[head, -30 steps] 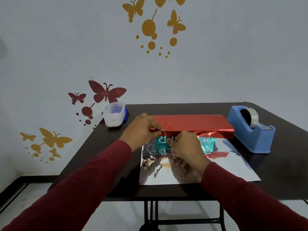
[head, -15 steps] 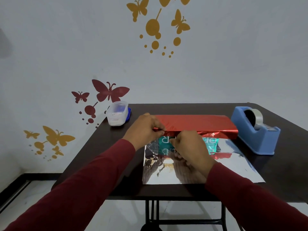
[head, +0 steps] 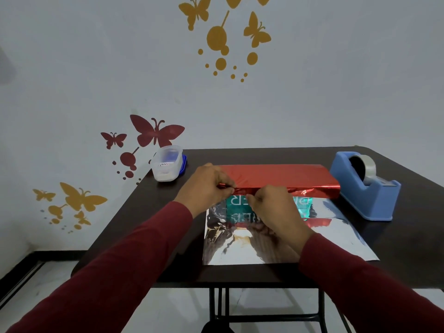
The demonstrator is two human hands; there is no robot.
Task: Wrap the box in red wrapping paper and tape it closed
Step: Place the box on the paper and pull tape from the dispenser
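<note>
Butterfly-stickered pale wall (head: 312,104), dark table (head: 264,156)

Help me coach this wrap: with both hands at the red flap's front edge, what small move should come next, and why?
Probably press the wrapping paper edge flat against the box. Both the left hand and right hand pinch that edge, teal print shows below it, and the tape dispenser stands untouched at the right, so nothing is fixed yet.

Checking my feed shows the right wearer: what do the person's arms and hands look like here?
Both arms wear long dark red sleeves reaching the wrists, plain, with no visible markings. The left hand and right hand are bare: no gloves, and no rings or watch visible from this view.
</note>
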